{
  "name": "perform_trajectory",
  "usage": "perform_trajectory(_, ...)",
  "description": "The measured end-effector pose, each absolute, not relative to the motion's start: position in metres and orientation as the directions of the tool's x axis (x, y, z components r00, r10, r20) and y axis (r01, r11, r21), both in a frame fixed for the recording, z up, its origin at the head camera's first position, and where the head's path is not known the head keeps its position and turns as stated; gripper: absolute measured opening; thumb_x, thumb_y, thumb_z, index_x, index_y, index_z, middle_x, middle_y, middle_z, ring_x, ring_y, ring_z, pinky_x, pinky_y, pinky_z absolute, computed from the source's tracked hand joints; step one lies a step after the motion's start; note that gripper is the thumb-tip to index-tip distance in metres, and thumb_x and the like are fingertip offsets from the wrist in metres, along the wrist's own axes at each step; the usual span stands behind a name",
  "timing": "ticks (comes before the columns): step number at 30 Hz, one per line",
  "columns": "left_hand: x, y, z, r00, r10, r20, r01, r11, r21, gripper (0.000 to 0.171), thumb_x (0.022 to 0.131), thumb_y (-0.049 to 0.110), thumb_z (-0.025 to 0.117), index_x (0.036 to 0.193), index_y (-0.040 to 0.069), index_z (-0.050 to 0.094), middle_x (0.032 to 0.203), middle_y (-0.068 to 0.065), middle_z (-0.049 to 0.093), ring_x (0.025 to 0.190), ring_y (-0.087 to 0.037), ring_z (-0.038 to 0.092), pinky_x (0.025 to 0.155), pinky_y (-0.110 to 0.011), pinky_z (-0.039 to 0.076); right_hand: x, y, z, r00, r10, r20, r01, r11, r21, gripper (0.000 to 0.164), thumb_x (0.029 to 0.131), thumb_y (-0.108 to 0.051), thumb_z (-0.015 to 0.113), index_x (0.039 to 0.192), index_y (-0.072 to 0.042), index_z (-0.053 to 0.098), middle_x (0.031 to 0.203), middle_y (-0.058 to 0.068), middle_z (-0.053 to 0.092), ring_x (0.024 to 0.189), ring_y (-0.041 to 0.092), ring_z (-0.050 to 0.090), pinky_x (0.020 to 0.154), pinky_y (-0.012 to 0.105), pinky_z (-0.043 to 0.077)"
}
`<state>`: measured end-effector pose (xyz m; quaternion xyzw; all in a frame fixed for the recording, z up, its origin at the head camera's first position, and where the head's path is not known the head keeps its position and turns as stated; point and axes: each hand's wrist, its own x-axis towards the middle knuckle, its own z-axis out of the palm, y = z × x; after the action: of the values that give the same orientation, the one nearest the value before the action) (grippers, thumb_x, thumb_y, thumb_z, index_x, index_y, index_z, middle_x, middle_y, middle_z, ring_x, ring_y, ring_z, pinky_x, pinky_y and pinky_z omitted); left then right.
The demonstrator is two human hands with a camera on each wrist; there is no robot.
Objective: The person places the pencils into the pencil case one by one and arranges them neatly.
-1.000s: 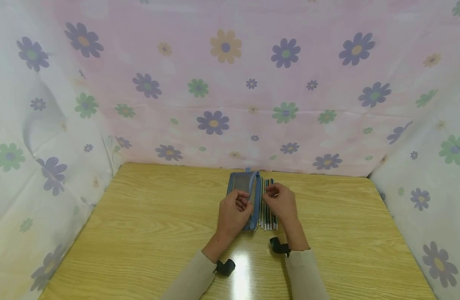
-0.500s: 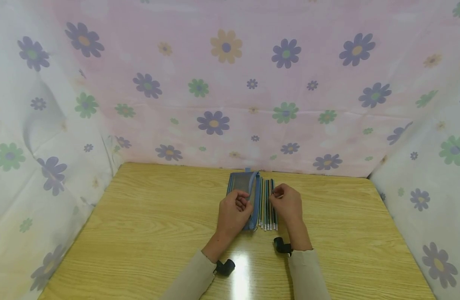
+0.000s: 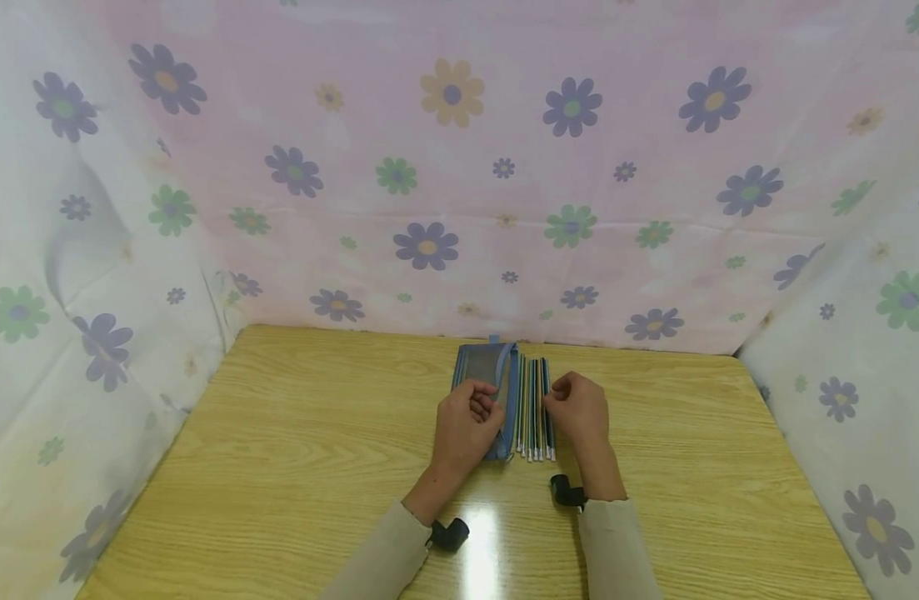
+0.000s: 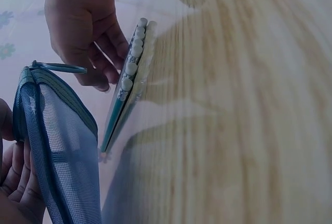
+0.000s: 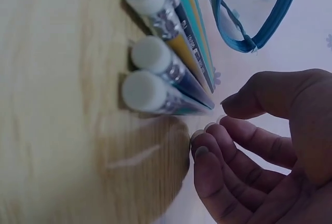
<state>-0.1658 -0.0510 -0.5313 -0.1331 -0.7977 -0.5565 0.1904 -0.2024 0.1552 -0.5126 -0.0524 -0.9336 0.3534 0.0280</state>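
Note:
A blue mesh zippered pencil case (image 3: 477, 360) lies near the back of the table, its open zip side facing right. My left hand (image 3: 465, 427) pinches that zip edge; in the left wrist view the fingers (image 4: 18, 175) are curled against the case (image 4: 72, 151). Just right of it, several pencils (image 3: 535, 417) lie side by side, white erasers (image 5: 144, 90) toward me. My right hand (image 3: 581, 410) is beside the rightmost pencil. In the right wrist view its thumb and fingers (image 5: 262, 92) are loosely bent, a gap between them, holding nothing.
The wood-grain table (image 3: 294, 433) carries these things. Flowered cloth (image 3: 459, 183) rises behind the table and along both sides. Black wrist cameras (image 3: 450, 534) are strapped on both wrists.
My right hand has moved a little to the right, from over the pencils to beside the row's right edge. The left hand and the pencil case stay where they were.

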Motion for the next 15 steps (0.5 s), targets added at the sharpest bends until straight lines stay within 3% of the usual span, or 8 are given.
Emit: perform_trajectory(15,-0.1656,-0.0511,-0.5306,-0.894,-0.006,0.447,0.419,0.34,0.842,0.016,0.09,0.001,0.074,0.106,0.0,0.072,0.082,-0.001,0.067,0.067,-0.007,0.064,0.059,-0.023,0.058,-0.2017,0.1546,-0.5149,-0.99,0.138,-0.013,0.115,0.766,-0.632,0.016,0.088,-0.015,0.078,0.092,0.001,0.074,0.088,0.014,0.074,0.076,0.028,0.068,0.07,0.047,0.058)
